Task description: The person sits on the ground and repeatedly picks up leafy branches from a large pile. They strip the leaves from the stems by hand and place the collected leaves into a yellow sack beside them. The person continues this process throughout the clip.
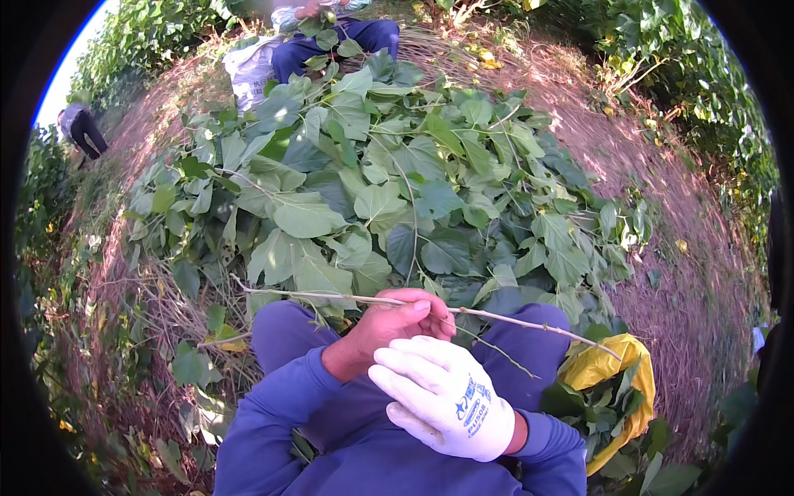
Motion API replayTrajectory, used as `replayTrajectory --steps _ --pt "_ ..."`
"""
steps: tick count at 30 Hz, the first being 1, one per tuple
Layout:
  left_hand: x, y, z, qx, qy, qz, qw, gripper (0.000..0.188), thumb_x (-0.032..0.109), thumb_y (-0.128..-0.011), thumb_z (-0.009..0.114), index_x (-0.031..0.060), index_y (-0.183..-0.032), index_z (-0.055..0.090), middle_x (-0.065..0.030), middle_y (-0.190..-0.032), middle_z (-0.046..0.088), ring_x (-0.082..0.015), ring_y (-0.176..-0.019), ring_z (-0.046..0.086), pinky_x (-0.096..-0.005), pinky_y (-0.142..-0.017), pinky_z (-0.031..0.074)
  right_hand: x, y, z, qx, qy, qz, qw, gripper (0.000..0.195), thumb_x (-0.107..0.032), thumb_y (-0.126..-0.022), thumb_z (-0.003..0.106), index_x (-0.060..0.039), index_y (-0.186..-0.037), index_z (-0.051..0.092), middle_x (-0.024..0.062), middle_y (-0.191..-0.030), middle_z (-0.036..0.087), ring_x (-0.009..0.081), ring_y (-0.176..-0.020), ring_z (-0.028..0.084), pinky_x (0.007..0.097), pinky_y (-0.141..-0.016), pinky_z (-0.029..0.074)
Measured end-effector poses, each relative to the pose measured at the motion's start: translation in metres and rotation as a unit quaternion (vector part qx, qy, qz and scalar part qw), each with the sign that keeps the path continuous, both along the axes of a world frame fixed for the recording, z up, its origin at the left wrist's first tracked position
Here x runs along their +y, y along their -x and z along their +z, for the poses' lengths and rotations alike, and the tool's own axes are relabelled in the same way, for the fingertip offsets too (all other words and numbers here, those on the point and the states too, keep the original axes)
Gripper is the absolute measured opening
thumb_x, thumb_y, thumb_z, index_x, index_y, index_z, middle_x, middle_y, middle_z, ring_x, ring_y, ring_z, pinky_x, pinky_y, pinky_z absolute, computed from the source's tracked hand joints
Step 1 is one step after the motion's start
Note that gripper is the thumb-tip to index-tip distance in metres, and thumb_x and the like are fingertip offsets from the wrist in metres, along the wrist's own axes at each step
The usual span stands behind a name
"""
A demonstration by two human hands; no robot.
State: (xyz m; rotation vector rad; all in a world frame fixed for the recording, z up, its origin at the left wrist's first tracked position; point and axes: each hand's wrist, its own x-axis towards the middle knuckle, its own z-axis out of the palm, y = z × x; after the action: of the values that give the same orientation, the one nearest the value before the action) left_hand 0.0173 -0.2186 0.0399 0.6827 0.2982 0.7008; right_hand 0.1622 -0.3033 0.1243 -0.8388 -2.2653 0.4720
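My bare left hand (397,322) holds a long thin branch (527,323), mostly stripped of leaves, crosswise between thumb and fingers. A finer green twig (505,355) slants down to the right from the same hand. My right hand (443,397), in a white work glove with blue print, lies just below and right of the left one, back upward, fingers together. Whether it grips anything is hidden. Beyond my knees spreads a large heap of leafy green branches (384,204). At my right knee stands a yellow sack (642,372) with green leaves inside.
Opposite me, behind the heap, a person (372,37) sits holding leaves beside a white woven sack (251,68). Another person (87,130) bends at the far left. Bare stems (167,310) lie left of my knees. Leafy bushes (701,80) border the ground.
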Motion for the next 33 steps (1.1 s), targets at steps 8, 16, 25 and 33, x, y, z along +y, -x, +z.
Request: replayTrajectory --steps 8,16,25,33 --pt "0.031 0.064 -0.019 -0.076 -0.038 0.193 0.978 0.033 0.028 -0.101 0.042 -0.0005 -0.104 0.058 -0.0218 -0.099 0.065 -0.0323 -0.081 0.066 -0.0453 -0.069 0.055 0.001 -0.015 -0.041 -0.062 0.033 -0.053 0.996 0.03 -0.022 -0.084 0.064 -0.0057 -0.11 0.061 0.0089 -0.108 0.06 0.0285 -0.102 0.057 0.0404 -0.091 0.046" --pt "0.052 0.222 -0.003 -0.021 -0.086 0.473 0.876 0.03 0.032 -0.101 0.046 0.0048 -0.104 0.059 -0.015 -0.098 0.066 -0.0245 -0.085 0.06 -0.0369 -0.074 0.049 0.01 -0.031 -0.06 -0.101 0.043 -0.064 0.992 0.032 -0.024 -0.084 0.066 -0.0075 -0.111 0.062 0.0081 -0.105 0.065 0.0277 -0.099 0.061 0.0398 -0.089 0.048" --pt "0.028 0.349 -0.049 0.16 0.067 0.751 0.637 0.057 0.049 -0.094 0.055 0.0009 -0.122 0.041 -0.0199 -0.108 0.059 -0.0269 -0.083 0.062 -0.0412 -0.075 0.054 0.05 -0.067 -0.067 -0.077 0.056 -0.144 0.985 0.027 -0.018 -0.082 0.067 -0.0064 -0.106 0.064 0.0109 -0.101 0.068 0.0311 -0.093 0.064 0.0406 -0.082 0.05" --pt "0.087 0.111 -0.024 0.301 0.001 0.254 0.919 0.025 0.021 -0.095 0.058 -0.0001 -0.108 0.058 -0.0118 -0.092 0.066 -0.0206 -0.076 0.067 -0.0321 -0.065 0.054 0.101 -0.064 -0.086 -0.048 0.001 -0.159 0.986 0.024 -0.021 -0.084 0.066 -0.0078 -0.104 0.065 0.0114 -0.092 0.067 0.0312 -0.087 0.063 0.0405 -0.078 0.05"
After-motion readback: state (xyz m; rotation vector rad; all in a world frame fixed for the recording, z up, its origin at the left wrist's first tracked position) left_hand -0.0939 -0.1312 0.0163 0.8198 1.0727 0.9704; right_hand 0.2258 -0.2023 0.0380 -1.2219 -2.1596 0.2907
